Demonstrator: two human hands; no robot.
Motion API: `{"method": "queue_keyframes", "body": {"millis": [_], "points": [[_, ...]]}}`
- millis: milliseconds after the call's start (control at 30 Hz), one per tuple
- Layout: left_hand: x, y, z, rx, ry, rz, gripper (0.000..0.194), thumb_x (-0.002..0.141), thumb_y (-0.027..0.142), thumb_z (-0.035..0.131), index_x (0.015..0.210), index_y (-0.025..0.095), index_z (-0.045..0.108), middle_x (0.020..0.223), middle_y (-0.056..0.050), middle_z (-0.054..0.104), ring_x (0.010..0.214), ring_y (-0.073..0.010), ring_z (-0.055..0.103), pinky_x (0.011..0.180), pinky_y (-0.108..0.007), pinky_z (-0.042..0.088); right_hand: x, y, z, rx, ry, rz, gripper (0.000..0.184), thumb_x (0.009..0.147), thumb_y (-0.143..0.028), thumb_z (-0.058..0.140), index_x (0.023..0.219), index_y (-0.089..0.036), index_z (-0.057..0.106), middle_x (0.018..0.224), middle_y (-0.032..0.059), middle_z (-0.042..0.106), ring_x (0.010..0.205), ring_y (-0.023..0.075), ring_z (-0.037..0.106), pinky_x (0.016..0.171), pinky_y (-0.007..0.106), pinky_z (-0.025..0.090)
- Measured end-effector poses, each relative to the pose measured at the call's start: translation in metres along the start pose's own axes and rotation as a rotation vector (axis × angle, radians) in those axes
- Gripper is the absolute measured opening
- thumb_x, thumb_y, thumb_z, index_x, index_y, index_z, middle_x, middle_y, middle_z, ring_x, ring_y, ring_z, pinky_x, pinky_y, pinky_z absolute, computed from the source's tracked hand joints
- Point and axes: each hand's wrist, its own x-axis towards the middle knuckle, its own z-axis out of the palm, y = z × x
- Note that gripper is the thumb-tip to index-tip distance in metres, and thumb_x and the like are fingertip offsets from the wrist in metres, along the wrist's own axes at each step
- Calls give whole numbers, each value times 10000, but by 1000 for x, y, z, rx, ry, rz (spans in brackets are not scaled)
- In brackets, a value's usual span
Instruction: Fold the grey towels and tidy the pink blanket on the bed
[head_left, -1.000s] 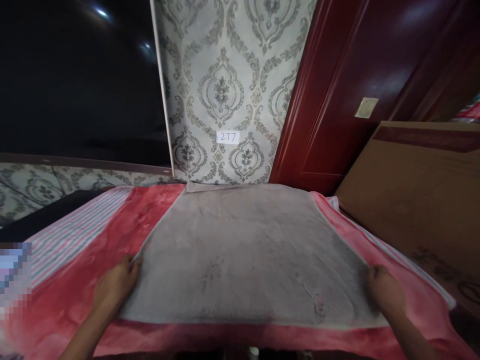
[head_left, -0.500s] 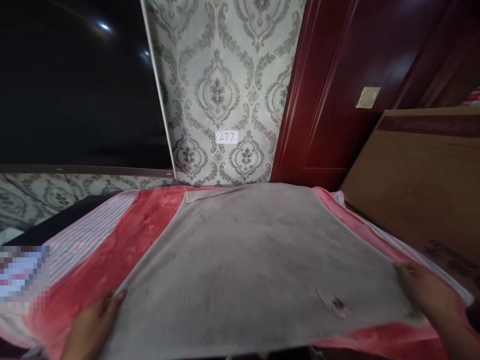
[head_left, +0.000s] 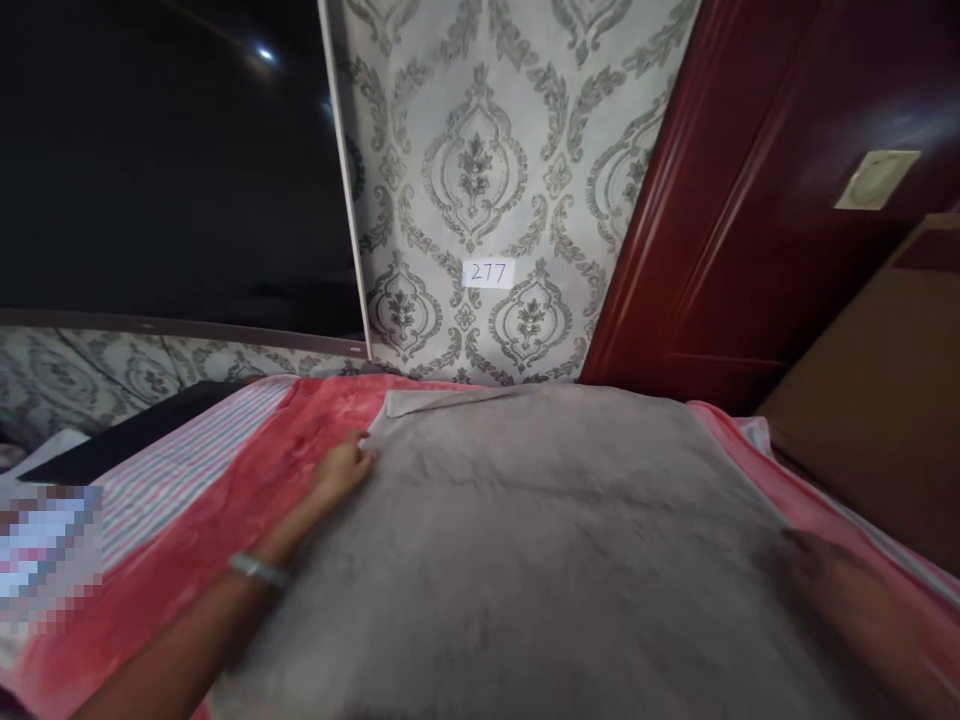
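Note:
A grey plush cloth (head_left: pixel 525 540) lies spread over a red and striped blanket (head_left: pixel 330 410). Its far left corner is folded over into a narrow flap (head_left: pixel 431 400). My left hand (head_left: pixel 345 468), with a bracelet on the wrist, is stretched forward at the cloth's left edge, just below that flap. Its fingers are bent and slightly apart, with no cloth visibly pinched in them. At the right edge of the grey cloth is my right hand (head_left: pixel 821 575), smeared by motion, so its grip on the edge cannot be made out.
Behind the blanket rises a patterned wall (head_left: pixel 472 170) with a paper label reading 277 (head_left: pixel 488 273). A large dark screen (head_left: pixel 165 170) stands at the left, a dark red door panel (head_left: pixel 720 220) at the right. A cardboard box (head_left: pixel 885 400) borders the right side.
My left hand has moved forward along the grey cloth's left edge, from the near corner towards the flap. The cloth's near edge has dropped out of view. My right hand stays by the right edge.

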Motion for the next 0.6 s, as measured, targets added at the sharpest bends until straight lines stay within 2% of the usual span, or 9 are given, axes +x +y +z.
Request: {"method": "queue_keyframes", "body": {"millis": [100, 167, 233, 300, 367, 400, 533, 600], "points": [[53, 35, 21, 0, 17, 12, 560, 925, 314, 560, 1455, 146, 492, 1185, -168, 732, 1083, -268, 707, 872, -318, 529, 21, -61, 17, 94, -58, -114, 469, 812, -489, 366, 1005, -208, 688, 1104, 222, 719, 1036, 377, 685, 945, 501, 543], [81, 51, 34, 1, 28, 22, 595, 911, 285, 583, 1485, 168, 476, 1223, -188, 719, 1151, -307, 684, 930, -374, 529, 33, -96, 28, 121, -48, -152, 508, 825, -459, 360, 1069, -160, 690, 1115, 216, 707, 1036, 367, 677, 972, 512, 524], [103, 61, 43, -10, 35, 30, 498, 894, 251, 593, 1386, 173, 590, 1208, -195, 725, 1184, -329, 668, 974, -405, 519, 44, -125, 40, 151, -35, -179, 502, 837, -427, 371, 1091, -136, 692, 1094, 203, 705, 1023, 348, 672, 966, 504, 523], [125, 67, 49, -32, 50, 17, 329, 881, 199, 577, 1175, 145, 716, 1149, -203, 741, 1177, -333, 672, 985, -399, 517, 53, -147, 54, 192, -22, -213, 467, 853, -393, 386, 1083, -133, 698, 1079, 190, 707, 1020, 328, 666, 963, 486, 523], [148, 72, 50, -69, 79, -22, 259, 888, 157, 529, 1017, 119, 749, 1052, -202, 759, 1111, -318, 702, 939, -372, 538, 59, -162, 66, 223, -23, -249, 429, 870, -360, 396, 1069, -141, 706, 1078, 178, 710, 1025, 311, 660, 964, 470, 523], [160, 74, 49, -96, 99, -43, 274, 902, 145, 492, 1000, 111, 746, 1000, -191, 766, 1051, -298, 724, 895, -352, 553, 61, -168, 72, 222, -30, -260, 418, 877, -351, 398, 1063, -145, 711, 1075, 173, 712, 1022, 307, 658, 963, 467, 523], [206, 90, 46, -219, 200, -98, 366, 943, 124, 388, 1158, 103, 683, 869, -117, 774, 785, -204, 744, 707, -273, 566, 61, -178, 84, 157, -36, -262, 447, 915, -374, 381, 1100, -148, 719, 1086, 168, 708, 1008, 316, 651, 931, 484, 531], [224, 99, 46, -252, 273, -113, 384, 945, 135, 390, 1234, 99, 639, 908, -119, 775, 799, -205, 741, 708, -277, 566, 59, -177, 85, 152, -29, -272, 474, 928, -391, 367, 1132, -140, 714, 1096, 171, 705, 1006, 315, 651, 919, 482, 537]]}}
